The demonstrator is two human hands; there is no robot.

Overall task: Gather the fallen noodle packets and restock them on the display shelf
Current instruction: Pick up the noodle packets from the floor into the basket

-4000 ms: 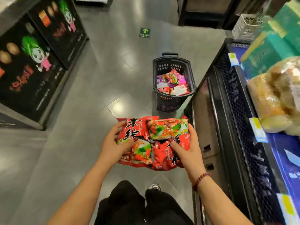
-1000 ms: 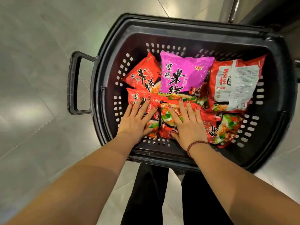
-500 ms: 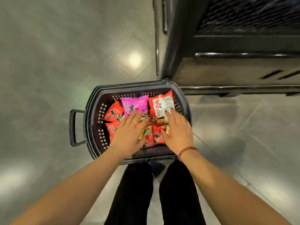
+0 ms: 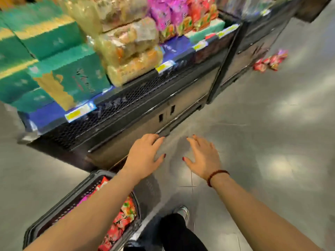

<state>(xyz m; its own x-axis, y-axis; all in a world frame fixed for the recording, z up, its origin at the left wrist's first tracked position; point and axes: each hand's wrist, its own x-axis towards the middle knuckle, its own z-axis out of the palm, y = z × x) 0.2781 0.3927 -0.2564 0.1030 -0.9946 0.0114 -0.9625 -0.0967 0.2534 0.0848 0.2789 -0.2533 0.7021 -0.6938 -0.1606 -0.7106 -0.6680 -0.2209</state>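
Observation:
My left hand [image 4: 145,156] and my right hand [image 4: 204,156] hover empty over the grey floor, fingers spread, palms down. Under my left forearm stands the black basket [image 4: 72,198] with red and pink noodle packets [image 4: 123,216] inside. Several fallen red packets [image 4: 270,61] lie on the floor at the far right, beside the black display shelf [image 4: 137,98]. Pink and red noodle packets [image 4: 174,13] stand on the shelf's top at the back. The view is motion-blurred.
Green boxes [image 4: 54,51] and clear bags of pale noodles [image 4: 126,49] fill the shelf's left part, with yellow price tags [image 4: 78,112] along its edge. My shoe [image 4: 182,211] and dark trouser leg show at the bottom. Grey tiled floor spreads to the right.
Both hands have lifted off the packets in the basket and now hold nothing. The view has swung up from the basket to the shelf and the floor beyond.

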